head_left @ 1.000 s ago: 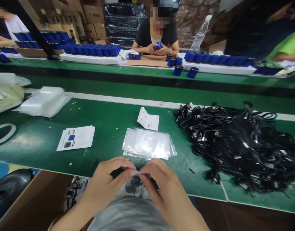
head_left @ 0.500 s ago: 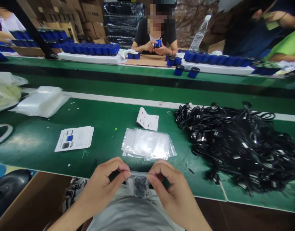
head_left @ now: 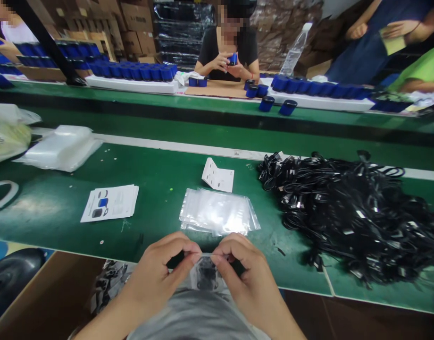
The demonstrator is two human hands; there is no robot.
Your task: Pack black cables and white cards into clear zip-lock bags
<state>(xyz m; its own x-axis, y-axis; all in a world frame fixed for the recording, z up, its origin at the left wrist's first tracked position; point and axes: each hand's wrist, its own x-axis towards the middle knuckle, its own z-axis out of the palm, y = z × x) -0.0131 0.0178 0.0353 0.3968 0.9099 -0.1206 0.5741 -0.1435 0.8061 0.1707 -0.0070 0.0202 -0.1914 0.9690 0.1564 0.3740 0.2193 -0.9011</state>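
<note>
Near the table's front edge, my left hand (head_left: 172, 264) and my right hand (head_left: 240, 269) pinch the top edge of a small clear bag (head_left: 205, 274). Something dark lies inside the bag. Just beyond my hands, flat clear bags (head_left: 220, 210) are stacked on the green table (head_left: 156, 189). Behind them stands a folded white leaflet (head_left: 218, 177). A stack of printed leaflets (head_left: 111, 203) lies to the left. On the right is a large heap of black cables (head_left: 358, 212).
A pack of plastic bags (head_left: 61, 147) lies at the left. Below the table edge is a cardboard box (head_left: 61, 288) with filled bags. Across the table, a person holds a blue item (head_left: 233, 59) among rows of blue items (head_left: 132, 71).
My left hand has moved right along the bag's top edge, and my right hand slightly left, so the pinches are closer together. At the upper right, a standing person has shifted.
</note>
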